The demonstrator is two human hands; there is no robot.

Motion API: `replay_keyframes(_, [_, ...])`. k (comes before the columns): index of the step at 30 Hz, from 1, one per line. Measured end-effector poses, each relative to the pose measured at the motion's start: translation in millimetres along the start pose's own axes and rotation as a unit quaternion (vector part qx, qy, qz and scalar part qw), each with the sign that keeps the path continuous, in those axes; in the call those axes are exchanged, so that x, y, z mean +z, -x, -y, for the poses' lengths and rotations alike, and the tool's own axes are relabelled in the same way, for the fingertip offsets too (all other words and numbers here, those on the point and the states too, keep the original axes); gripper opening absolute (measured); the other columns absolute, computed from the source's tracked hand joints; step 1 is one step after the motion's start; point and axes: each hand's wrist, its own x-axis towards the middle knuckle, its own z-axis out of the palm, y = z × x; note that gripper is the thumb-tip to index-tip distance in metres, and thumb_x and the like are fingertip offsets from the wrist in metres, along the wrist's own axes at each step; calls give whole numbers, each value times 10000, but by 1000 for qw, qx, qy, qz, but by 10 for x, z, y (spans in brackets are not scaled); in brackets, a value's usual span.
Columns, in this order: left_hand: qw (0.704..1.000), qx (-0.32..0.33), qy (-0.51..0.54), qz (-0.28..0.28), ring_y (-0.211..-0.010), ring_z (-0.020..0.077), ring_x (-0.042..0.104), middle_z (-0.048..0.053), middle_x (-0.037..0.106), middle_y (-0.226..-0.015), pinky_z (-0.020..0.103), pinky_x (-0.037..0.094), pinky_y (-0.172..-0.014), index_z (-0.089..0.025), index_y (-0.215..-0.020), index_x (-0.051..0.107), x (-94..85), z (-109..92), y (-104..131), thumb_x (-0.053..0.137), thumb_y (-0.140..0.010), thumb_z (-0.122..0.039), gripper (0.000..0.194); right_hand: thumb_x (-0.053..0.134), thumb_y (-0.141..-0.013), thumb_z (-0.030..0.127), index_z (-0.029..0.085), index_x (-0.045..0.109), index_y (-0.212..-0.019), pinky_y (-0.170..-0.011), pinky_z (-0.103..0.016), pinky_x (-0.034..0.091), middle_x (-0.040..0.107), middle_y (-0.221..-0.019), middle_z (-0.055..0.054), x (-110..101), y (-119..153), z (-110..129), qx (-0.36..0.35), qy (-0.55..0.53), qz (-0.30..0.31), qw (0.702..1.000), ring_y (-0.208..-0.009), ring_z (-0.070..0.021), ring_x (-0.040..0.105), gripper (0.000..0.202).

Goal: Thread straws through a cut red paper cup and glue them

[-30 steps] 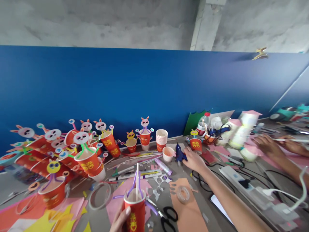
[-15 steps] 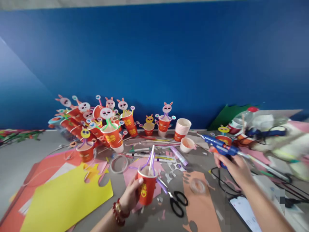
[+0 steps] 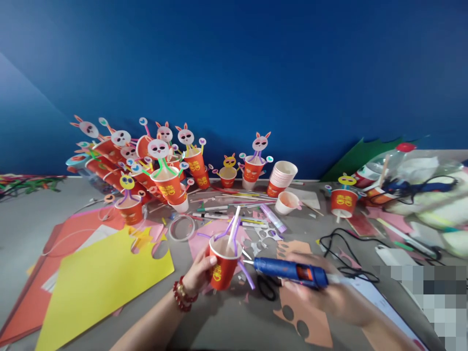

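My left hand [image 3: 200,273] is wrapped round a red paper cup [image 3: 224,265] with yellow marks. Purple straws [image 3: 235,229] and a white stick [image 3: 234,225] rise from inside the cup, and a purple piece [image 3: 246,275] juts from its right side. In my right hand [image 3: 321,292] is a blue glue gun [image 3: 290,271], held level. Its metal tip points left and lies close to the right side of the cup. Black-handled scissors [image 3: 266,287] lie on the table, partly hidden behind the gun.
Cups with paper animal faces [image 3: 168,187] crowd the back left. Stacked cups [image 3: 281,178] stand at the back middle. Yellow paper [image 3: 109,287] covers the left, orange paper [image 3: 307,321] the near right. A black cable [image 3: 340,248] and a phone [image 3: 387,307] are right.
My right hand has brought the glue gun from the back right to beside the cup. My left hand still holds the cup. The view has shifted, with the table's things appearing higher.
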Motion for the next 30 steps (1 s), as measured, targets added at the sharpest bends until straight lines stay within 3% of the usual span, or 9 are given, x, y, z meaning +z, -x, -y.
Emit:
replay_keyframes(3, [1000, -22, -11, 16, -817, 277, 720, 160, 749, -1083, 399, 554, -798, -125, -1188, 681, 85, -69, 11, 745, -754, -502, 578, 548, -890, 419, 231, 584, -715, -490, -274, 473, 585, -610, -8, 4, -33, 16, 4, 19, 76, 997, -539, -168, 534, 260])
replay_keyframes(7, [999, -31, -6, 30, -652, 225, 697, 154, 757, -1051, 380, 561, -700, -134, -1174, 682, 121, -101, 22, 732, -765, -493, 546, 542, -903, 426, 224, 559, -702, -508, -279, 448, 553, -615, -3, 16, -24, -15, 18, 21, 100, 995, -557, -163, 496, 286])
replay_keyframes(10, [999, -28, 0, 21, -722, 251, 711, 149, 758, -1045, 391, 562, -731, -140, -1185, 664, 75, -54, 21, 744, -756, -474, 550, 545, -906, 454, 212, 576, -714, -520, -281, 442, 559, -633, -5, 15, -30, -32, 5, 13, 94, 996, -572, -161, 485, 310])
replay_keyframes(15, [1000, -4, 16, -1, -1010, 338, 694, 156, 719, -1179, 426, 538, -873, -146, -1233, 624, -5, 38, 21, 792, -711, -428, 616, 535, -916, 501, 205, 560, -717, -542, -281, 424, 554, -650, -7, 13, -44, -49, 16, -3, 121, 993, -580, -159, 474, 357])
replay_keyframes(21, [1000, -2, 12, 6, -1030, 339, 689, 162, 719, -1175, 452, 523, -919, -136, -1248, 621, -28, 49, 28, 772, -736, -433, 611, 478, -946, 495, 212, 570, -737, -553, -290, 424, 578, -672, -12, 8, -45, -39, 1, 19, 134, 991, -591, -165, 514, 364])
replay_keyframes(30, [1000, -5, 6, -5, -1050, 347, 681, 158, 707, -1200, 454, 505, -950, -148, -1277, 607, -39, 41, 36, 789, -719, -416, 646, 559, -907, 446, 252, 637, -732, -524, -306, 445, 552, -587, -7, 15, -28, -36, -10, 40, 80, 996, -522, -186, 506, 273])
